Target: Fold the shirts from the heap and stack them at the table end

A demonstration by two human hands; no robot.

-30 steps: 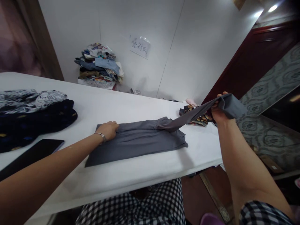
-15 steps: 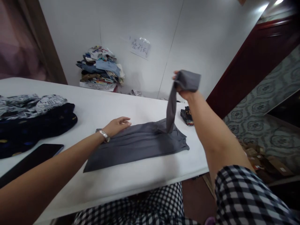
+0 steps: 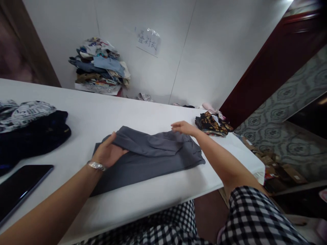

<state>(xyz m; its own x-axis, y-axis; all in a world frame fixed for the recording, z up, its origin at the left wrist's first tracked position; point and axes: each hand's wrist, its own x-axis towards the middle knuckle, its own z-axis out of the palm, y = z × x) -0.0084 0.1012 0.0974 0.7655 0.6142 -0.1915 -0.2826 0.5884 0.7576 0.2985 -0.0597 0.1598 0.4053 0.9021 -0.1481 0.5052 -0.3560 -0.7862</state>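
Observation:
A grey shirt [image 3: 153,166] lies folded lengthwise on the white table, its sleeve laid back along the top toward the left. At the sleeve's left end, my left hand [image 3: 109,152] has the cloth between thumb and fingers, palm partly showing. My right hand [image 3: 184,128] is at the shirt's upper right part, fingers stretched out and loosely apart, gripping nothing. Whether its fingertips touch the cloth I cannot tell.
Dark and printed clothes [image 3: 35,129] lie at the left, with a black phone [image 3: 24,187] nearer me. A tall clothes pile [image 3: 100,66] stands against the wall. Folded patterned clothes [image 3: 213,124] sit at the right. The white table's [image 3: 163,187] front edge is close to my body.
The sleeve my right hand held up in the air now lies along the shirt. My right hand has come down and let go; my left hand has taken the sleeve's end. The view has shifted slightly.

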